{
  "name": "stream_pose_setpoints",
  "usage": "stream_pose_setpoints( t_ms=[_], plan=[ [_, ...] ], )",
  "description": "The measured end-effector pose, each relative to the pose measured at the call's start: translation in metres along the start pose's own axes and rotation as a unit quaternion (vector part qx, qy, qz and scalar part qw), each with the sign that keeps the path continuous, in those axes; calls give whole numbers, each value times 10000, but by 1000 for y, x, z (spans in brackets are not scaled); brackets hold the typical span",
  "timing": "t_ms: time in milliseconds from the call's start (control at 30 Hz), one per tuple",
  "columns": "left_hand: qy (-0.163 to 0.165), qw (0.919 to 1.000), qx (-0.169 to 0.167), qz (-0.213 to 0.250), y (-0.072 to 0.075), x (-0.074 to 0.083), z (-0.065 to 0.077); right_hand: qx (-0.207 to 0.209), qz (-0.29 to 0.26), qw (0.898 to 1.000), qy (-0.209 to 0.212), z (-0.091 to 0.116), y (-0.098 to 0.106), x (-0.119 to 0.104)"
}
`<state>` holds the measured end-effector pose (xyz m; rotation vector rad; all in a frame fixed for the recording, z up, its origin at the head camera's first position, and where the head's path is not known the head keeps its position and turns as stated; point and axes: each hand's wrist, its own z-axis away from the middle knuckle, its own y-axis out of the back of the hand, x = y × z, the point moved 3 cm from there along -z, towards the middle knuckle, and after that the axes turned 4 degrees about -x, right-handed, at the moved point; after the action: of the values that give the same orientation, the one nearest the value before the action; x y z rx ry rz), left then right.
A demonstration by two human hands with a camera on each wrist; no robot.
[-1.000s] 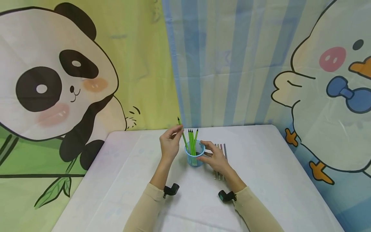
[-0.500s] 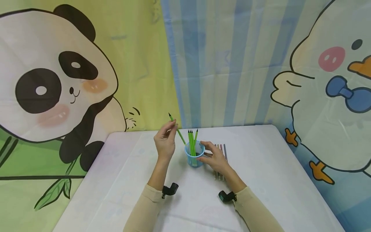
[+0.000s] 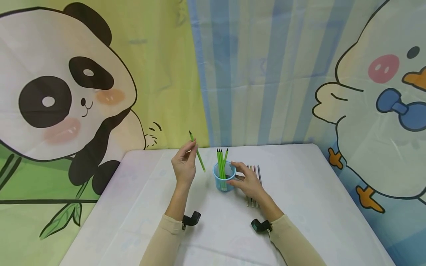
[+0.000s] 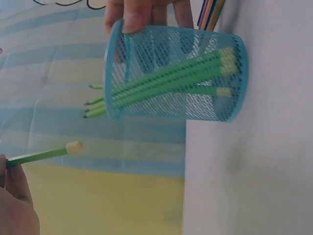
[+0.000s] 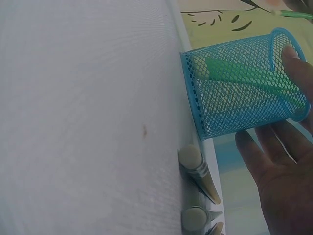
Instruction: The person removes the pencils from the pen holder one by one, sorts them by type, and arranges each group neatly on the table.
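Observation:
My left hand (image 3: 184,164) pinches a green pencil (image 3: 200,161) above the table, left of the cup. Its dark point is up, and its pale end (image 4: 74,147) hangs down toward the right in the head view. A light-blue mesh pencil cup (image 3: 219,183) stands upright on the table. Inside lean several green pencils (image 4: 171,73), dark points up, pale ends at the bottom. My right hand (image 3: 249,181) holds the cup by its right side; the thumb (image 5: 291,61) lies at the rim and the fingers are against the outer wall.
Several slim coloured sticks (image 3: 259,173) lie side by side on the white table (image 3: 299,207), right of the cup and partly hidden by the right hand. A printed curtain (image 3: 246,74) hangs behind the table's far edge.
The left hand has moved left with the green pencil, whose lower end has gone from the cup's rim to well clear of it. The right hand and cup have stayed in place.

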<state>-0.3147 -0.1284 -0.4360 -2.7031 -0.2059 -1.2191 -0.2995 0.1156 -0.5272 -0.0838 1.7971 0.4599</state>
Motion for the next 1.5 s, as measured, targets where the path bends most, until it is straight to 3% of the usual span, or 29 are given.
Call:
stream_pose_setpoints(
  t_ms=[133,367,767,1000,1267,1500],
  plan=[
    [313,9994,60,-99,9,-6,8,26,-48,10000,67,1,1,-2],
    [729,9971,-119,-192,19,-1,20,50,-28,9999,138,3,3,-2],
    [1371,9885,-566,-293,14,-17,32,12,220,9997,67,4,4,-2],
    [1575,9823,-890,-479,21,-51,36,-9,182,9998,60,4,3,0],
    [2013,9644,-1458,-908,20,-66,41,5,101,9999,-16,5,2,-3],
    [2349,9409,-1938,-1482,19,-76,47,-19,15,10000,2,12,1,-28]
  ],
)
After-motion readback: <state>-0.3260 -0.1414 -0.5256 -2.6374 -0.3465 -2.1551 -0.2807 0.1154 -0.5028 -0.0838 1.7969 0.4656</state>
